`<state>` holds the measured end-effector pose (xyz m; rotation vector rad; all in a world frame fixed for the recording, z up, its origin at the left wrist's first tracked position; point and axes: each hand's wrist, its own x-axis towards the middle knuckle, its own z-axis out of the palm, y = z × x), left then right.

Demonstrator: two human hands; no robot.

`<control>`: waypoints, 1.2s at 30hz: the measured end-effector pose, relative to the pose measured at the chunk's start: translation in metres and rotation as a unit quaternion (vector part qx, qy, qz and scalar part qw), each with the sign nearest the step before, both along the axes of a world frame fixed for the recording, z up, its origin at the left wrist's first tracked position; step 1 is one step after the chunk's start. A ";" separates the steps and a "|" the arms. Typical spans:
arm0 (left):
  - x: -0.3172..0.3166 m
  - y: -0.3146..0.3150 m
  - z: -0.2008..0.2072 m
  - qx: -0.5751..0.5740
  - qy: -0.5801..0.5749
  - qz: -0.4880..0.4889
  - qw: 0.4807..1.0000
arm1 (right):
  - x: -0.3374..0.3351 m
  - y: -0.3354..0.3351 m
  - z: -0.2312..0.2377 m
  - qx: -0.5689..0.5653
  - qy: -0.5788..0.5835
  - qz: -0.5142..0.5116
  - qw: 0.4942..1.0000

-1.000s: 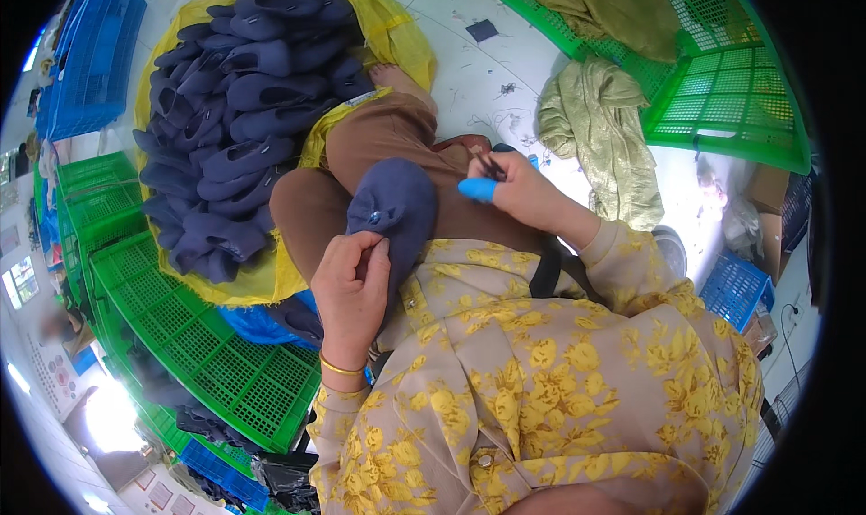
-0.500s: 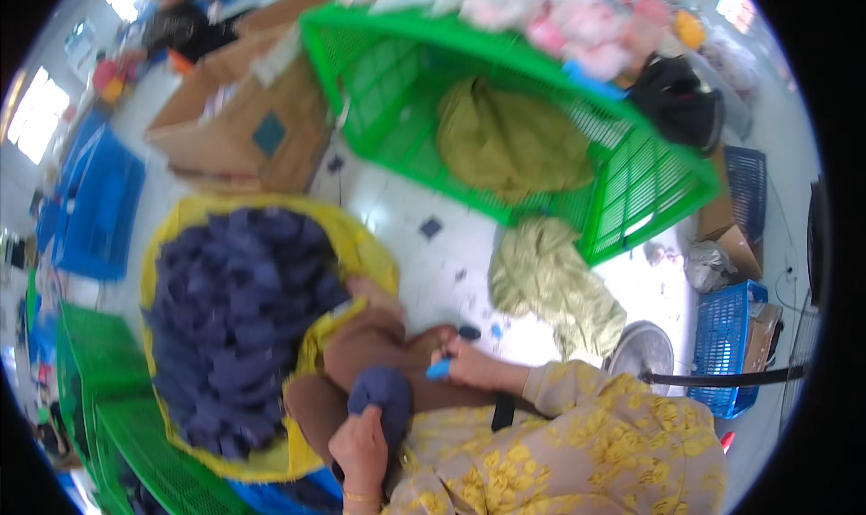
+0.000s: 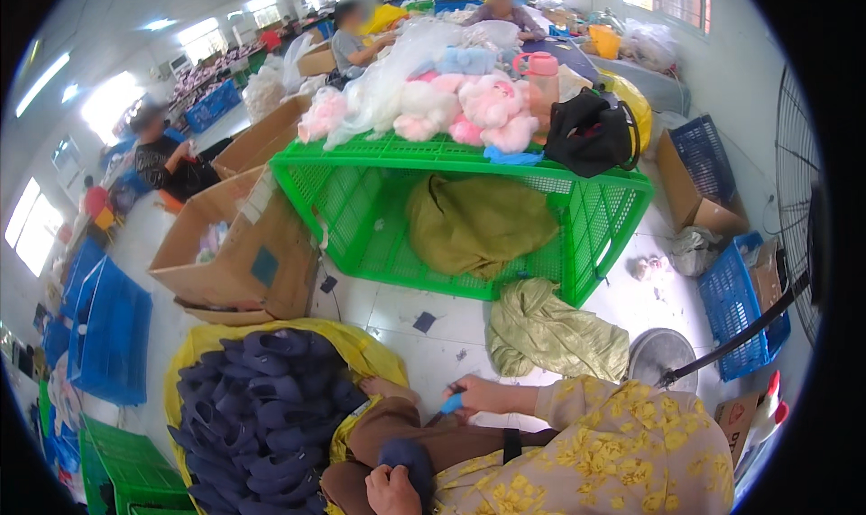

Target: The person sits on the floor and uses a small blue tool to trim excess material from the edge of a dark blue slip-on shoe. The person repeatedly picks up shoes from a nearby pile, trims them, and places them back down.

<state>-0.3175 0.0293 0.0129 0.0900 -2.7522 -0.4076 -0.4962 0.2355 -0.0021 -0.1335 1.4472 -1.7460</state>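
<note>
My left hand (image 3: pixel 391 491) grips a navy foam clog (image 3: pixel 413 462) that rests on my brown-trousered lap. In my right hand (image 3: pixel 480 395), held out over my far leg, is a small tool with a bright blue handle (image 3: pixel 452 404); its dark tip is too small to make out. To the left of my knees stands a yellow sack (image 3: pixel 377 353), its edge rolled down. Heaped inside it are many navy clogs (image 3: pixel 257 416) of the same kind.
Ahead lies a green crate (image 3: pixel 361 244) on its side, an olive sack (image 3: pixel 478 226) inside, pink plush toys (image 3: pixel 492 109) on top. An open cardboard box (image 3: pixel 244 253) stands left. At right are a crumpled sack (image 3: pixel 555 335), a fan base (image 3: pixel 663 357) and a blue basket (image 3: pixel 735 317).
The view has tilted up, bringing the far room and people at work into sight. My left hand still holds the clog, and the blue-handled tool remains in my right.
</note>
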 end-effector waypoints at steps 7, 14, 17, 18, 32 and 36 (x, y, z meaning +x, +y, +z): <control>0.002 0.003 -0.006 0.023 -0.007 -0.027 0.999 | -0.034 0.048 -0.019 0.043 0.122 0.015 0.991; 0.004 0.003 -0.003 0.164 0.020 0.032 0.986 | 0.020 0.012 -0.019 0.338 0.494 0.181 0.780; 0.005 -0.001 -0.001 0.216 -0.002 0.050 0.975 | 0.051 -0.020 0.019 0.226 0.514 0.297 0.772; 0.007 -0.005 -0.001 0.222 -0.012 0.045 0.974 | 0.057 -0.028 0.023 0.190 0.525 0.314 0.768; 0.008 -0.013 -0.011 0.259 -0.046 0.034 0.964 | 0.063 -0.064 0.003 0.163 0.564 0.349 0.731; 0.011 -0.012 -0.008 0.245 -0.031 0.034 0.968 | 0.066 -0.067 0.004 0.169 0.572 0.347 0.724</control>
